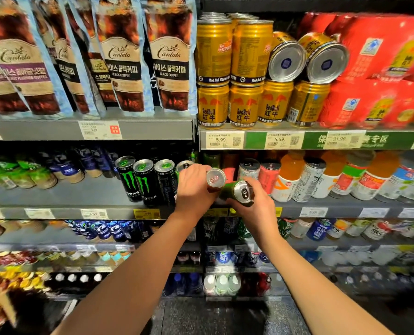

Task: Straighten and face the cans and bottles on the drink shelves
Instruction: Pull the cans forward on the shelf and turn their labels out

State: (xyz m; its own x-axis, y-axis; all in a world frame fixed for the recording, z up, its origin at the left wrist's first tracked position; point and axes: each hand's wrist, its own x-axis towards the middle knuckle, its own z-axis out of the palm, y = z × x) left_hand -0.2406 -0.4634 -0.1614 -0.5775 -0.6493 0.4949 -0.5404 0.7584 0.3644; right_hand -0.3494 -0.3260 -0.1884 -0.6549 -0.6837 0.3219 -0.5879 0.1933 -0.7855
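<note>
My left hand grips a dark can with a silver top, held tilted at the front of the middle shelf. My right hand holds a green can, tipped so its silver lid points toward me. The two cans touch each other. Just left of my hands stand three black Monster cans, upright, logos mostly facing out. Right of my hands stand a grey can, a pink can and a row of bottles.
On the shelf above, gold Red Bull cans are stacked; two of them lie on their sides with their bottoms facing out. Red multipacks stand to their right, coffee pouches to the left. Lower shelves hold more bottles.
</note>
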